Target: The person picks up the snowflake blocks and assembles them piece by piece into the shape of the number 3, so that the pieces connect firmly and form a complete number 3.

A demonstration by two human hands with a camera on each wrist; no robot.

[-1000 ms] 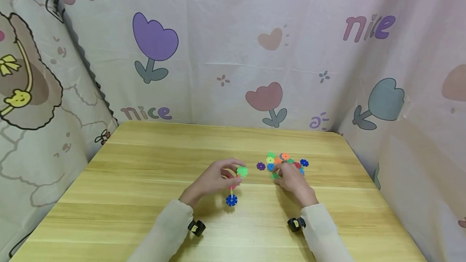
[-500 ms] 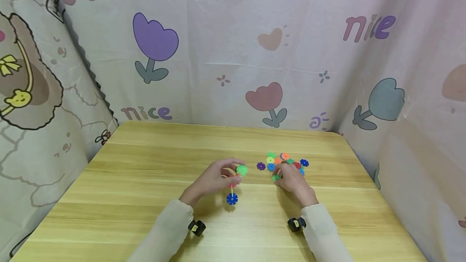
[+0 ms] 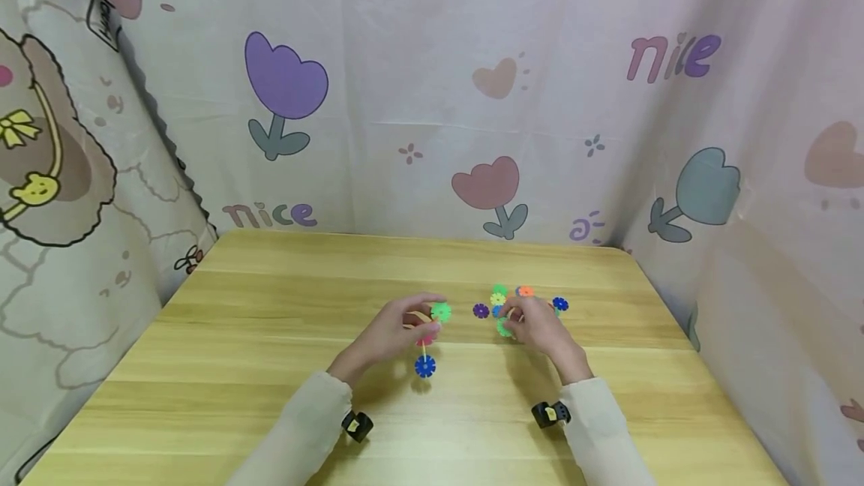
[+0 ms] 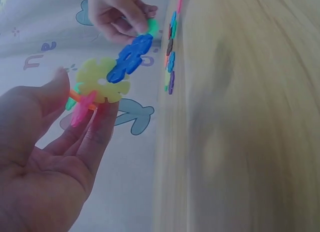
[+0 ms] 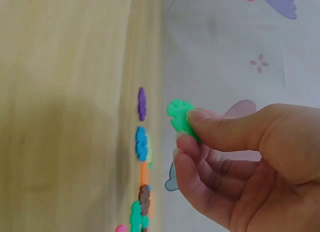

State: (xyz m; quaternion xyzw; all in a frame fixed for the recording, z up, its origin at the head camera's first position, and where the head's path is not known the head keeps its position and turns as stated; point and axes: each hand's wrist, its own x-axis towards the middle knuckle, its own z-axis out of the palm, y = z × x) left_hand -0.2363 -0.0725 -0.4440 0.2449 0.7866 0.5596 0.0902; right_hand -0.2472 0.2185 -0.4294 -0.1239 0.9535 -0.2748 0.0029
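Note:
In the head view my left hand (image 3: 388, 332) holds a joined piece of notched plastic snowflake discs above the table. A green disc (image 3: 441, 312) shows at its fingertips, and a blue disc (image 3: 425, 366) hangs at the lower end. The left wrist view gives a yellow disc (image 4: 92, 77) between thumb and fingers, with a pink disc (image 4: 83, 110) and the blue one joined to it, plus an orange piece partly hidden. My right hand (image 3: 543, 328) pinches a single green disc (image 5: 179, 114) between thumb and fingertips, raised off the table near the loose discs.
Several loose discs lie in a cluster at the right of the wooden table (image 3: 283, 276), partly hidden by the right hand. A purple disc (image 3: 481, 310) lies at the cluster's left, a dark blue disc (image 3: 560, 304) at its right. A printed curtain (image 3: 391, 193) hangs behind the table.
My right hand has lifted slightly, with the green disc now more visible in its fingers. The left hand keeps its grip; the view has tilted a little.

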